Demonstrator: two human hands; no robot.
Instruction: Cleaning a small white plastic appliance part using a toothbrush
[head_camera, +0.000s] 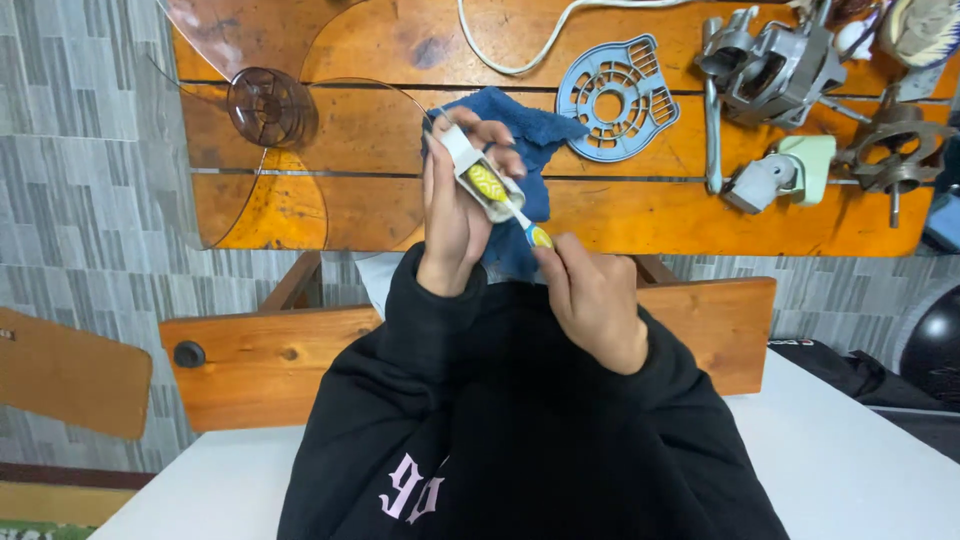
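Observation:
My left hand (452, 210) grips a small white plastic casing (478, 172) with a yellow part showing inside it, held up above the table edge. My right hand (592, 300) holds a small tool with a yellow and blue handle (535, 233); its thin white shaft reaches into the casing. A blue cloth (535, 135) lies on the wooden table (640, 215) right behind both hands. Black sleeves cover both my arms.
A clear brown fan blade (270, 105) lies at the table's left. A light blue round grille piece (615, 97), a white cord (520, 55), a grey metal motor assembly (775, 65) and a pale green part (800, 165) lie to the right. A wooden bench board (260, 365) runs below.

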